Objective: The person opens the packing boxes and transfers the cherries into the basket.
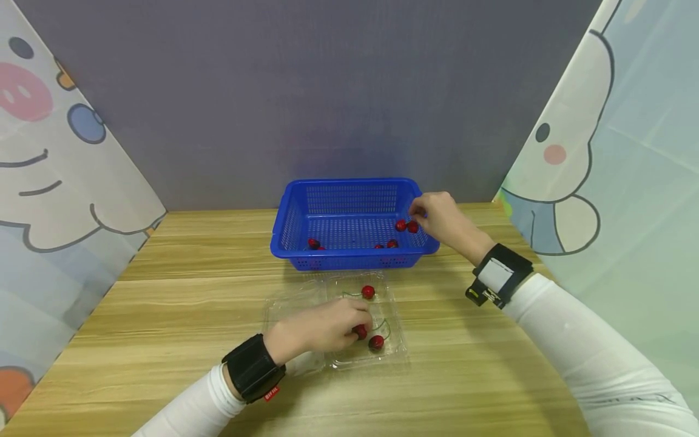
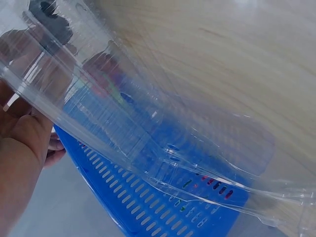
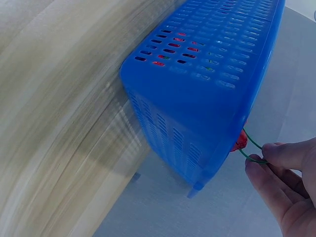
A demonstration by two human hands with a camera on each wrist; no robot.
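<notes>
My right hand is over the right side of a blue plastic basket. Its thumb and fingertips pinch two green stems, from which red cherries hang. My left hand reaches into an open clear plastic clamshell box, fingers curled about a dark red cherry that they partly hide. Two other cherries lie in the box, one cherry towards the basket and another cherry closer to me. Through the plastic, the left wrist view shows the fingers only dimly.
Inside the basket, more cherries lie along its near side at left and right. The box's clear lid is folded open to the left on the wooden table. A grey wall stands behind the basket, with printed cloth panels at both sides.
</notes>
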